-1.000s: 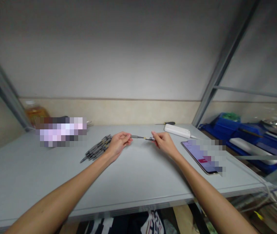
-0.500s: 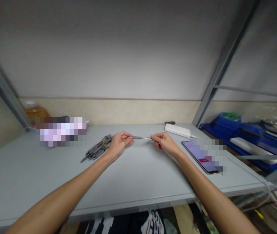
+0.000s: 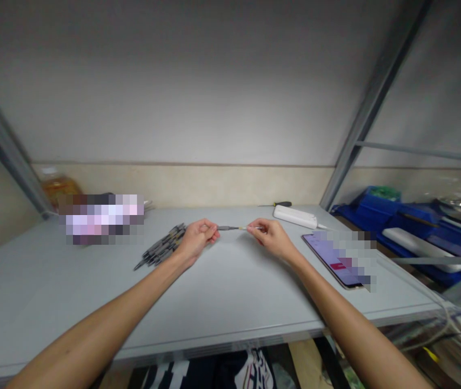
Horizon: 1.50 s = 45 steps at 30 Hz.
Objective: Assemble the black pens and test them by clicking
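Observation:
My left hand (image 3: 198, 237) is closed in a pinch on a slim grey pen barrel (image 3: 225, 228), which points right in the middle of the desk. From its right end runs a thin pen refill (image 3: 241, 228), dark, then yellowish, then pale. My right hand (image 3: 269, 236) pinches the refill's pale far part, its thumb and fingers pressed together. Both pieces are in line and held level above the desktop. Fingers hide the barrel's left end. Beside my left wrist lies a pile of several grey and black pens (image 3: 159, 251).
A lit phone (image 3: 331, 262) lies right of my right forearm. Behind it are a white power strip (image 3: 297, 216) with a cable and a small screwdriver (image 3: 282, 204). A pixelated object (image 3: 104, 219) stands at the back left by a bottle (image 3: 62, 189). Blue bins (image 3: 408, 216) are beyond the right edge.
My right hand has shifted its grip along the thin part; a yellowish section and pale end now show. My left hand has moved slightly left with the barrel.

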Each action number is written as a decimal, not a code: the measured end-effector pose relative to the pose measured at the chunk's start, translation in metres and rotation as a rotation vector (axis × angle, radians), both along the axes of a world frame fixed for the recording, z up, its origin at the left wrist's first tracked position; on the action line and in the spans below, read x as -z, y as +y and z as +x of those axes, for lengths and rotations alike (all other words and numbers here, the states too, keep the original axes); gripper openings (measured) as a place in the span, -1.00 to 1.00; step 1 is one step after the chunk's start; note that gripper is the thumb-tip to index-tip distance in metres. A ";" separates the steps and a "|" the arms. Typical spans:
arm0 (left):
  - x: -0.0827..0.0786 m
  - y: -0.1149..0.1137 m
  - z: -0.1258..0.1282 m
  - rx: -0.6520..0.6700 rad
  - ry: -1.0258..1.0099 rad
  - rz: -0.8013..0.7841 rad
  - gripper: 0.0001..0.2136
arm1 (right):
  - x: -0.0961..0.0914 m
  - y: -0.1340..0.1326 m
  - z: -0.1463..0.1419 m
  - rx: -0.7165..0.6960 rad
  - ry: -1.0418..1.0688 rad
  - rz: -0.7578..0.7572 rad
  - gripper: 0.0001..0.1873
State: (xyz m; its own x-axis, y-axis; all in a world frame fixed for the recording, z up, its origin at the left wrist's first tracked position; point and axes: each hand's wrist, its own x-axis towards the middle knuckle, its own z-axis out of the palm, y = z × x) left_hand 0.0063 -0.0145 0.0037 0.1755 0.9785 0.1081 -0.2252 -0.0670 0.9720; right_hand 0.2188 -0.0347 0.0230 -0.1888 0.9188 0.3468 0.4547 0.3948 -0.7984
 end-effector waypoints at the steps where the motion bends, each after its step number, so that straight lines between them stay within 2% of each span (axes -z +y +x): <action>1: 0.000 -0.001 0.001 -0.010 0.017 0.037 -0.75 | -0.001 0.000 0.000 -0.009 0.015 -0.031 -0.66; 10: -0.001 -0.005 0.005 -0.076 0.118 0.204 -0.75 | -0.002 -0.002 0.003 -0.076 0.223 -0.213 -0.65; 15: 0.003 -0.006 0.007 -0.035 0.142 0.263 -0.74 | -0.002 0.000 -0.001 -0.057 0.549 -0.308 -0.68; 18: 0.006 -0.010 0.010 0.061 0.225 0.285 -0.73 | -0.004 0.003 -0.004 -0.020 0.802 -0.275 -0.73; 20: 0.007 -0.014 0.013 0.128 0.297 0.312 -0.72 | -0.007 0.005 -0.003 -0.017 0.970 -0.306 -0.77; 23: 0.006 -0.019 0.015 0.166 0.372 0.354 -0.73 | -0.012 0.009 0.000 -0.073 1.172 -0.416 -0.85; 25: 0.005 -0.020 0.015 0.146 0.409 0.376 -0.75 | -0.016 0.011 0.003 -0.172 1.245 -0.467 -0.85; 28: 0.004 -0.019 0.014 0.098 0.471 0.399 -0.81 | -0.023 0.013 0.005 -0.326 1.261 -0.527 -0.67; 30: 0.004 -0.018 0.013 0.071 0.528 0.413 -0.85 | -0.027 0.015 0.004 -0.345 1.256 -0.573 -0.58; 35: 0.004 -0.017 0.012 0.038 0.634 0.447 -0.90 | -0.038 0.017 -0.005 -0.277 1.259 -0.643 -0.61; 45: 0.008 -0.015 0.010 0.088 0.684 0.438 -0.88 | -0.042 0.018 -0.007 -0.311 1.162 -0.639 -0.63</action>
